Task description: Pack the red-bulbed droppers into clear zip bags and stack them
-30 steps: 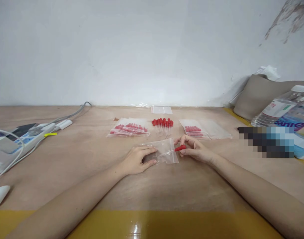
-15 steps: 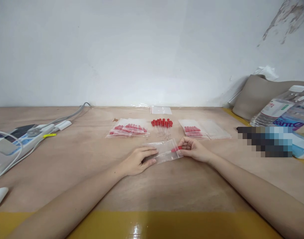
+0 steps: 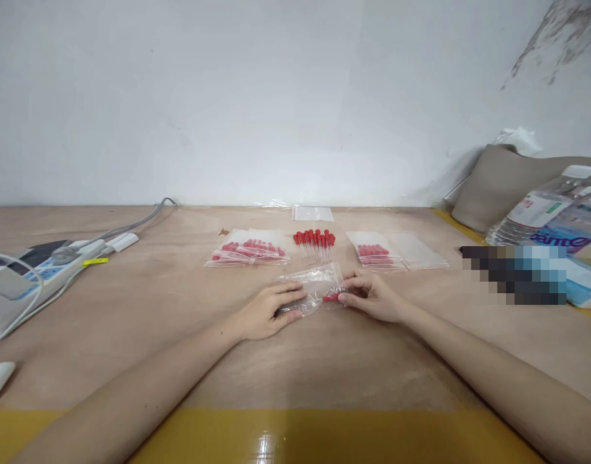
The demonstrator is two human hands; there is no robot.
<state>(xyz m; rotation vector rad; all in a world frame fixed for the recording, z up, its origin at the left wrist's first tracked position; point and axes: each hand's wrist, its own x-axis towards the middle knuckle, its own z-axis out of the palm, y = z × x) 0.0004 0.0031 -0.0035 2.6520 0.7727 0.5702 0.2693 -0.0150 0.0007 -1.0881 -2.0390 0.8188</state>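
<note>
The right hand (image 3: 375, 298) and red tool (image 3: 330, 298) have shifted left, the tool inside the bag (image 3: 310, 281) below mid-frame. The right grip pinches the bag's edge; the left hand (image 3: 262, 314) touches it, grip unclear.

Wooden table (image 3: 276, 370); on it red-topped droppers (image 3: 314, 238); clear bags (image 3: 417, 250); power strip (image 3: 58, 270)

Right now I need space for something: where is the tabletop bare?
Bare: between the power strip and the left hand, and between the forearms, nearer than the held bag. Crowded: the far row of bags and red-topped pieces.
</note>
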